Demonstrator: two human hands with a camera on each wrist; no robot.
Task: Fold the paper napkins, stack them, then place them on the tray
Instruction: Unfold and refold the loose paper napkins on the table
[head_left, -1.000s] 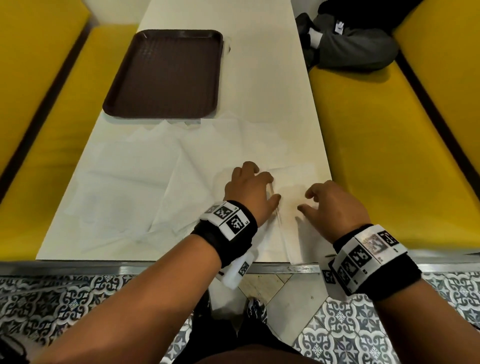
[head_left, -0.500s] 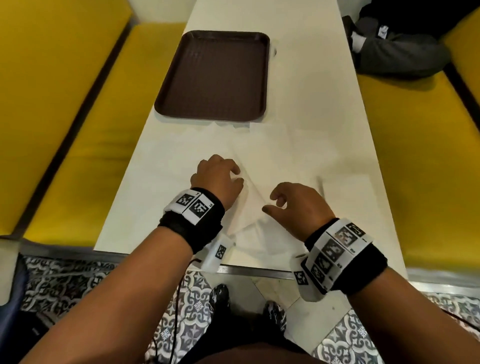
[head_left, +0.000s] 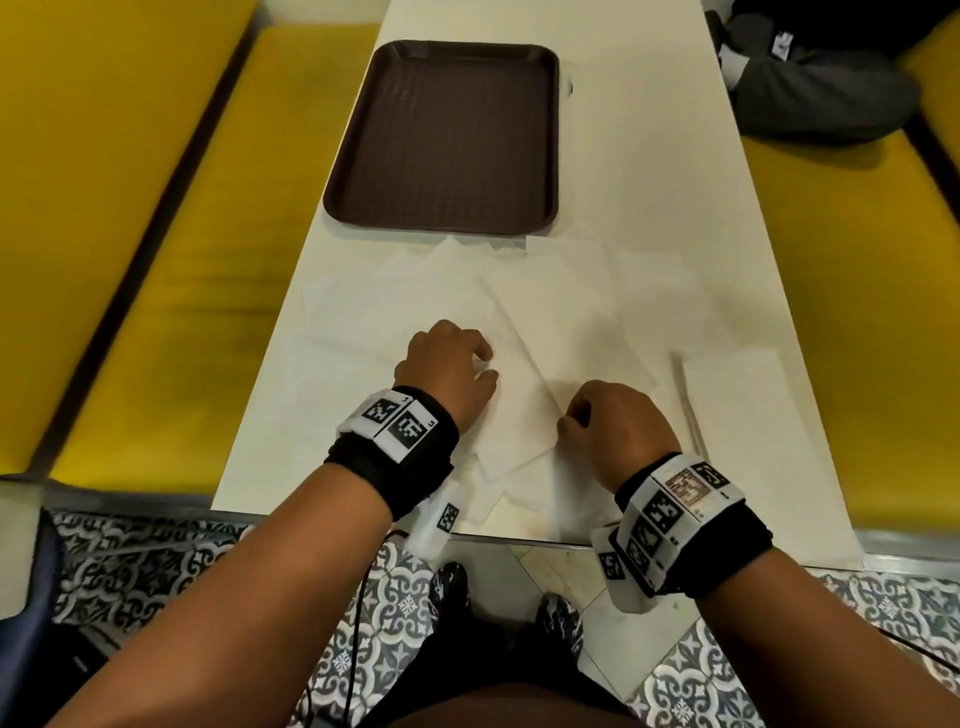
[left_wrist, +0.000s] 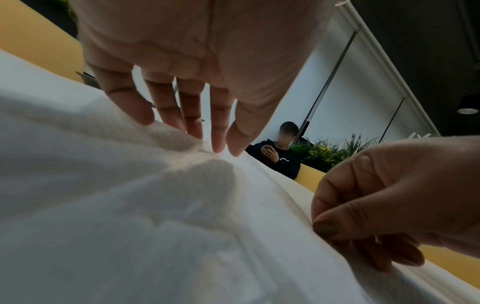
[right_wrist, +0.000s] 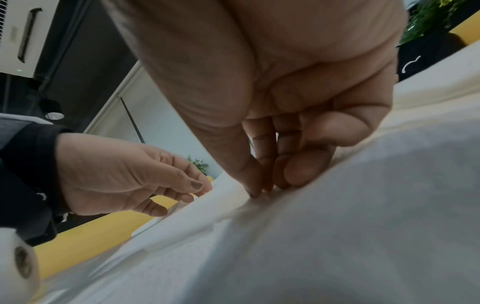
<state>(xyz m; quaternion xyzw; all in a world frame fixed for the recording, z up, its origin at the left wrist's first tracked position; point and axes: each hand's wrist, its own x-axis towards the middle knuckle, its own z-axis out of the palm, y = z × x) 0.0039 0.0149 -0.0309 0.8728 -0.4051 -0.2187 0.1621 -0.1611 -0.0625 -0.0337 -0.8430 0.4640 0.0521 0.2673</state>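
Several white paper napkins lie unfolded and overlapping across the near half of the white table. My left hand pinches one napkin with thumb and fingertips. My right hand pinches the same napkin's near edge between thumb and curled fingers. The sheet bulges up between the two hands. One folded napkin lies flat to the right of my right hand. The brown tray sits empty beyond the napkins.
Yellow benches run along both sides of the table. A person in dark clothes sits at the far right end. The table's near edge is just behind my wrists, with patterned floor tiles below.
Both hands have left the folded napkin at the right and moved left onto another, unfolded napkin, which they now pinch. The head view has shifted too.
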